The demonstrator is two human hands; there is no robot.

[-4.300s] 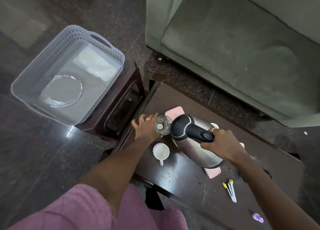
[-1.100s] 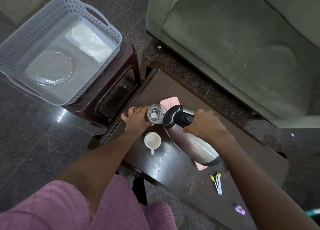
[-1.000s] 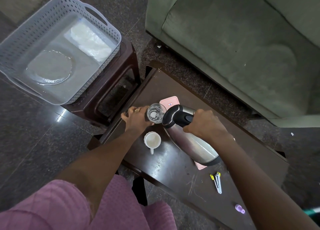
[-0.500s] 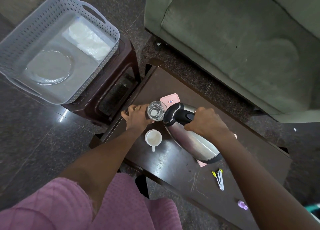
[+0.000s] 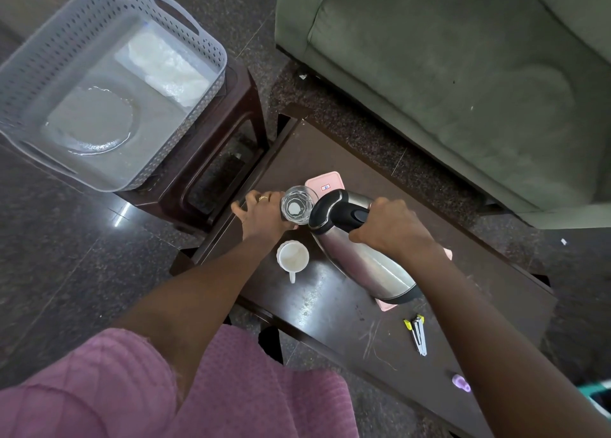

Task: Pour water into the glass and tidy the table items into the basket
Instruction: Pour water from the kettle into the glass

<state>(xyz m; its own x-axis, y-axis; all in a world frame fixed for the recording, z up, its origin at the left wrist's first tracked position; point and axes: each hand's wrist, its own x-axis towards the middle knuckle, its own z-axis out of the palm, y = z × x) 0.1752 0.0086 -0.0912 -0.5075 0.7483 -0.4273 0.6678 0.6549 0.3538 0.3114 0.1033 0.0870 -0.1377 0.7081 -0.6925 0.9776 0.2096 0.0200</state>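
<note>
My left hand (image 5: 263, 214) grips a clear glass (image 5: 296, 204) that stands on the dark wooden table (image 5: 334, 308). A steel kettle (image 5: 360, 256) with a black lid and handle is tilted steeply, its spout over the glass rim, held at the handle by my right hand (image 5: 391, 229). A white cup (image 5: 292, 258) stands just in front of the glass. A grey perforated basket (image 5: 109, 80) sits on a dark stool at the upper left, with a clear plate (image 5: 91, 120) and a white packet (image 5: 165, 69) inside.
A pink box (image 5: 325, 183) lies behind the glass and another pink item (image 5: 385, 305) shows under the kettle base. A yellow-tipped clip (image 5: 417, 333) and a small purple object (image 5: 461, 382) lie on the table's right part. A green sofa (image 5: 463, 74) stands beyond the table.
The kettle has tipped further toward the glass since the oldest frame; my right hand slid up the handle. My left hand has kept hold of the glass.
</note>
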